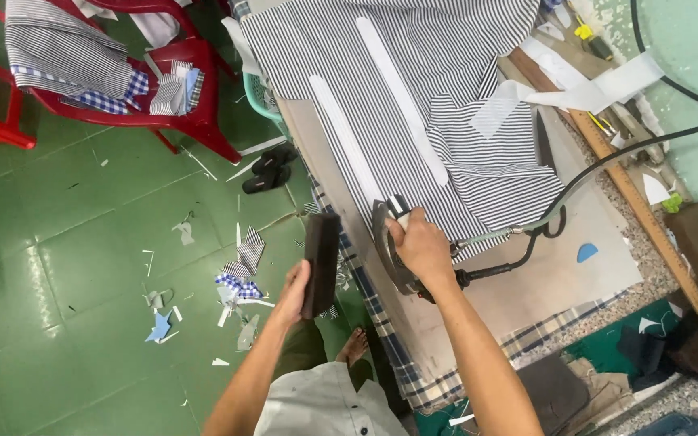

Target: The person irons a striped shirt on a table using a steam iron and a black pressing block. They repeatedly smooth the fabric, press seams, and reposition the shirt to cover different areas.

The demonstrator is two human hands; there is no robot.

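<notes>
My right hand (420, 245) grips the handle of a steam iron (387, 242) that rests at the near edge of a black-and-white striped fabric (414, 73) spread on the padded ironing table (559, 274). Two white interfacing strips (401, 101) lie lengthwise on the fabric. My left hand (294, 292) holds a dark flat rectangular block (321, 262) upright just off the table's left edge. A hose and a black cable (599, 165) run from the iron to the right.
A long wooden ruler (624, 186) lies along the table's right side, near a blue chalk piece (586, 252). Red plastic chairs (195, 121) with stacked striped pieces stand at left. Fabric scraps (240, 274) and black sandals (268, 168) litter the green floor.
</notes>
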